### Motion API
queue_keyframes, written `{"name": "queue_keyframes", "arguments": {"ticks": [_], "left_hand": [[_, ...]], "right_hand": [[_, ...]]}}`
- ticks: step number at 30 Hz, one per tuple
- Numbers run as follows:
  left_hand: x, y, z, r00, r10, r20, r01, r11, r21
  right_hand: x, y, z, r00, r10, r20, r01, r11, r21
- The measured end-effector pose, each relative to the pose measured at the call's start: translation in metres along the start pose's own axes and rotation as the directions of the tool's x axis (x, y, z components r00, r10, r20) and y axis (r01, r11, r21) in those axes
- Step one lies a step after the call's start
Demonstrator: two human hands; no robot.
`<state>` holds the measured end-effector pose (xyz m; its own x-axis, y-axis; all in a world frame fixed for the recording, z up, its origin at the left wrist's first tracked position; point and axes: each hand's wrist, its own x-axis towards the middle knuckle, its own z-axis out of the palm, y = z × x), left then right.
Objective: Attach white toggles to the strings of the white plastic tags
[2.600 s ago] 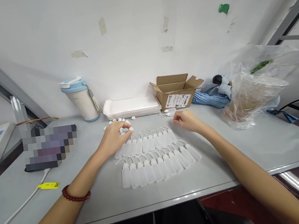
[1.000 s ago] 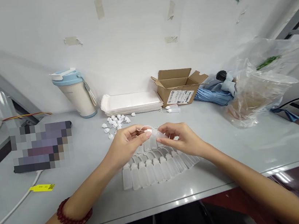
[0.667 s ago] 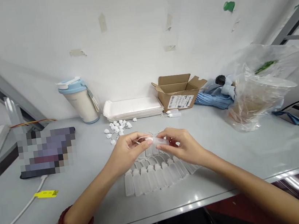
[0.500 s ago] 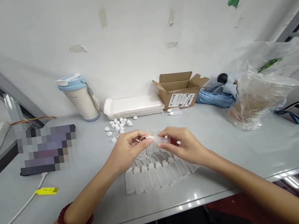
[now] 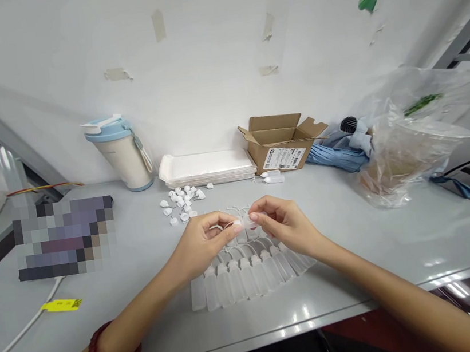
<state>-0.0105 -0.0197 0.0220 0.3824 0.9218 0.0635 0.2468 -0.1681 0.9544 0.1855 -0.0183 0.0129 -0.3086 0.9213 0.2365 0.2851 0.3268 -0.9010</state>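
Note:
Above the middle of the desk, a small translucent squeeze bottle (image 5: 247,221) lies sideways between my two hands. My left hand (image 5: 200,243) is closed on its white cap (image 5: 236,223), from which a thin curved spout runs leftward. My right hand (image 5: 287,222) pinches the bottle's body, which the fingers mostly hide. Below my hands lies a row of similar bottles (image 5: 247,278) with curved spouts; a second row behind it is largely covered by my hands. A loose pile of white caps (image 5: 186,198) rests beyond my left hand.
Along the wall stand a blue-lidded tumbler (image 5: 122,159), a stack of white trays (image 5: 210,167) and an open cardboard box (image 5: 281,147). Two bottles (image 5: 274,179) lie before the box. Blue cloth (image 5: 336,154) and a plastic bag (image 5: 401,154) are right; a blurred-out device (image 5: 68,238) is left.
At first my hands were apart, the left at the caps and the right near the box. They came together on one bottle, and my right fingers have since shifted their grip on it.

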Motion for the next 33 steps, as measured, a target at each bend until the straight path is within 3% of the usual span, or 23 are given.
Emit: {"name": "queue_keyframes", "arguments": {"ticks": [5,13,21,29,33], "left_hand": [[0.000,0.002,0.001,0.997,0.062,-0.053,-0.061,0.998,0.015],[-0.002,0.004,0.003,0.996,-0.001,-0.089,0.019,0.980,0.197],[-0.004,0.005,0.005,0.992,0.105,-0.066,-0.093,0.982,0.167],[-0.006,-0.004,0.008,0.932,0.340,-0.127,-0.274,0.888,0.368],[-0.004,0.000,0.007,0.980,0.163,-0.113,-0.141,0.974,0.179]], "right_hand": [[-0.001,-0.005,0.000,0.999,0.019,-0.031,-0.018,0.999,0.027],[-0.001,-0.009,-0.007,0.992,-0.090,-0.092,0.079,0.990,-0.118],[-0.003,-0.008,-0.005,0.995,-0.079,-0.066,0.073,0.992,-0.100],[0.003,-0.004,-0.003,1.000,0.003,-0.011,-0.002,0.996,0.093],[0.002,-0.005,-0.001,1.000,-0.011,-0.021,0.013,0.995,0.097]]}}
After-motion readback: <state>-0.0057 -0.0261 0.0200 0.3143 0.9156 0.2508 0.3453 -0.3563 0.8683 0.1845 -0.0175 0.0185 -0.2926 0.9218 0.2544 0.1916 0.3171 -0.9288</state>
